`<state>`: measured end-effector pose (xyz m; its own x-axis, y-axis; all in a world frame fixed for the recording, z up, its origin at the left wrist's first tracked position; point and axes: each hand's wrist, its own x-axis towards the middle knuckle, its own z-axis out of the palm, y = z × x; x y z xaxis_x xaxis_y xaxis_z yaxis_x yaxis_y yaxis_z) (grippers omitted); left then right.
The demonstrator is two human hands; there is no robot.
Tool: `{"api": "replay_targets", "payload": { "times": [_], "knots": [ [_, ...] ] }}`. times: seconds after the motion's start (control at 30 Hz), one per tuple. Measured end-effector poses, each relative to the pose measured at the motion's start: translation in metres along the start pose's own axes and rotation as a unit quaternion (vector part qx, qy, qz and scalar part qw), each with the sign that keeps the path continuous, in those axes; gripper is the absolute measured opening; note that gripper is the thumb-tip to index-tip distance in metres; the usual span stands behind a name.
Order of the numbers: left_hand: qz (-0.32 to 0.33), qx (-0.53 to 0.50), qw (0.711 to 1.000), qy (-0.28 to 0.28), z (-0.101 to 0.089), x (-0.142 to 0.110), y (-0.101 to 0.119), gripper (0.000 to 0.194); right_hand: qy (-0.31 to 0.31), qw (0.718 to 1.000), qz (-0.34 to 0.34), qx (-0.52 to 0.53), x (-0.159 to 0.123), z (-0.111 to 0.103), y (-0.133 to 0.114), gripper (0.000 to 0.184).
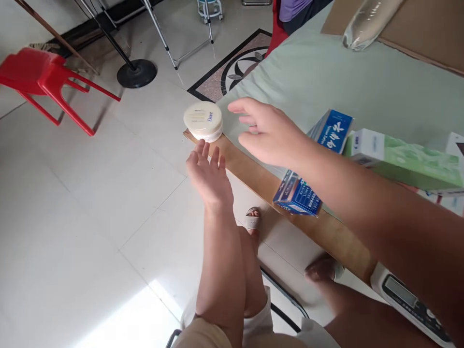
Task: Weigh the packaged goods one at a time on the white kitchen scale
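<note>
A round, cream-coloured Dove jar with its lid on stands at the table's corner. Just in front of it is my left hand, palm up, fingers apart and holding nothing. My right hand hovers to the right of the jar, its fingers stretched toward it, with a gap between. Under my right forearm are a blue box with white lettering and another blue box near the table edge, both partly hidden by the arm.
A green-and-white tissue box lies on the right. A digital scale sits at the near edge of the table. Farther back are a cardboard piece and a clear-wrapped roll. A red stool stands on the floor.
</note>
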<state>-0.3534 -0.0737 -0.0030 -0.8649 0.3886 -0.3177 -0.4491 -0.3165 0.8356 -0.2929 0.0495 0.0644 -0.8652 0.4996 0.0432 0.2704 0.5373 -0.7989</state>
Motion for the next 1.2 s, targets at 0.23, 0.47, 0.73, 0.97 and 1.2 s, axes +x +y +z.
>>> {"api": "replay_targets", "payload": {
  "times": [0.23,0.47,0.73,0.97,1.2],
  "knots": [
    [-0.032,-0.022,0.999,-0.009,-0.001,0.009,0.003,0.051,-0.018,0.999,0.028,-0.008,0.066,0.027,-0.001,0.068],
    [-0.047,-0.022,0.998,-0.031,0.002,0.016,0.001,0.052,-0.085,0.994,0.034,-0.056,0.096,0.052,0.007,0.08],
    [-0.047,-0.029,0.998,-0.004,0.0,0.018,0.003,0.051,-0.052,0.989,0.036,-0.131,0.088,0.054,0.012,0.068],
    [-0.009,0.0,1.0,-0.014,0.002,0.014,0.005,0.043,-0.048,0.99,0.058,-0.118,0.066,0.047,0.022,0.073],
    [0.044,0.044,0.997,-0.046,-0.003,0.011,0.001,0.049,-0.02,0.997,0.04,-0.066,0.042,0.045,0.028,0.069]
  ]
}}
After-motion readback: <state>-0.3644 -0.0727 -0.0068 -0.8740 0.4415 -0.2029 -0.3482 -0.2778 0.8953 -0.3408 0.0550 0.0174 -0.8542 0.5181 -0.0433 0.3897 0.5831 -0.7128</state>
